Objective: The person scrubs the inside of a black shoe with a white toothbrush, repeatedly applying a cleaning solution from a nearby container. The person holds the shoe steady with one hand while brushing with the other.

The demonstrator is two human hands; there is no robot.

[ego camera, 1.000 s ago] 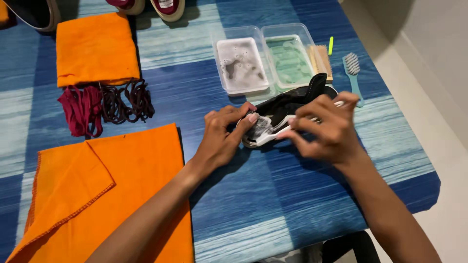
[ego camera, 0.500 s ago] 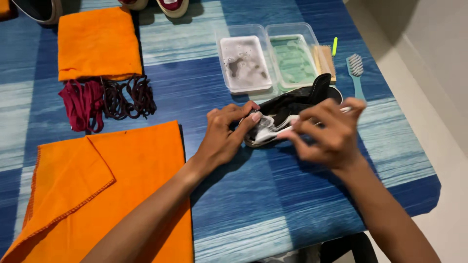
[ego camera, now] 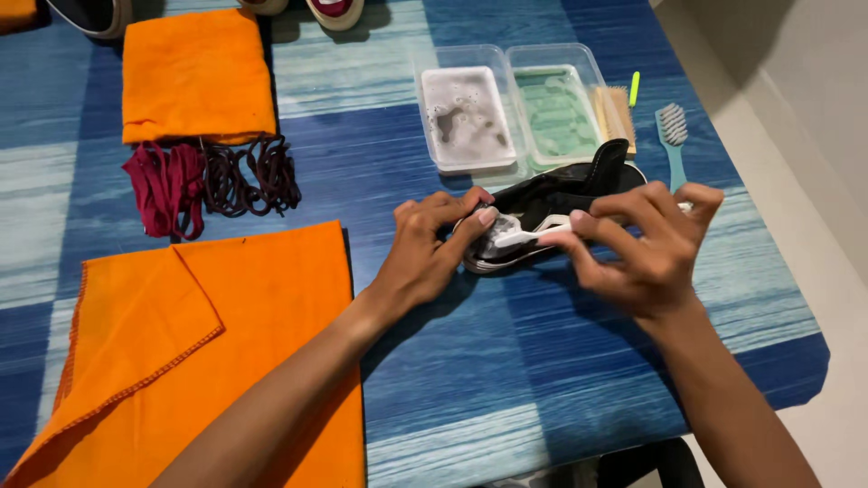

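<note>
table [ego camera: 542, 398]: blue striped cloth | floor [ego camera: 814, 136]: pale, shadowed

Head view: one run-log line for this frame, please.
left hand: steadies black shoe at toe | right hand: holds white brush on foamy toe | nearby: two tubs, orange cloth
</note>
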